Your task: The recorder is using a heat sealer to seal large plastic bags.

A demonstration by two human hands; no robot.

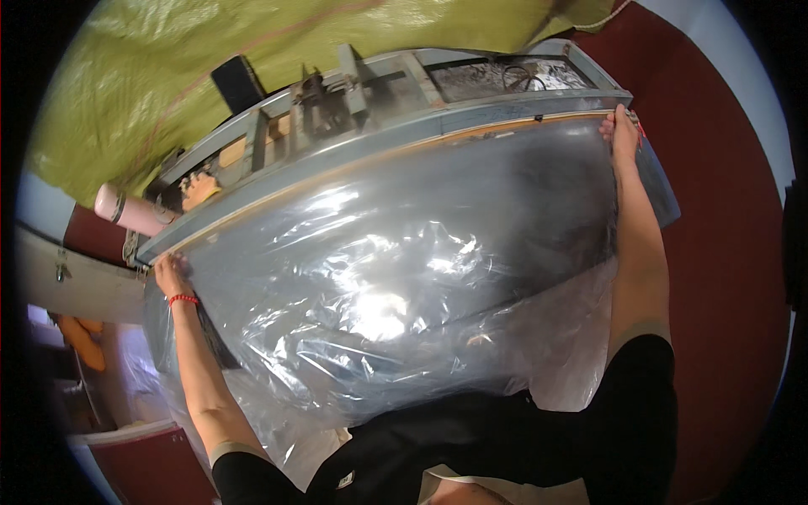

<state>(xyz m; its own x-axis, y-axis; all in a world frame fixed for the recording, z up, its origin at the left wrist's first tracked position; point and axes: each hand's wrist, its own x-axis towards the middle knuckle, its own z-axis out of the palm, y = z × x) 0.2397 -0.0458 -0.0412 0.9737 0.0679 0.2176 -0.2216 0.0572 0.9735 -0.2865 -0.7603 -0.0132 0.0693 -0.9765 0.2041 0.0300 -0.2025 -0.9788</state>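
Note:
A wide sheet of clear plastic (379, 244) spreads between my arms, wrinkled and shiny, and hangs down toward my body. Its far edge lies along the long front bar of a grey metal frame (337, 164). My left hand (171, 271), with a red bead bracelet on the wrist, is closed on the sheet's left corner by the bar's left end. At the bar's right end, my right hand (621, 135) grips the other corner. A thin wooden-coloured strip (446, 137) runs along the bar between my hands. The fingertips are partly hidden.
Behind the bar stand a pink bottle (130, 210), an orange glove-like item (200, 189) and a black phone (238, 84). Scissor-like handles (523, 78) lie in the frame's right section. A yellow-green tarp (168, 67) covers the back. Dark red floor (724, 295) extends at right.

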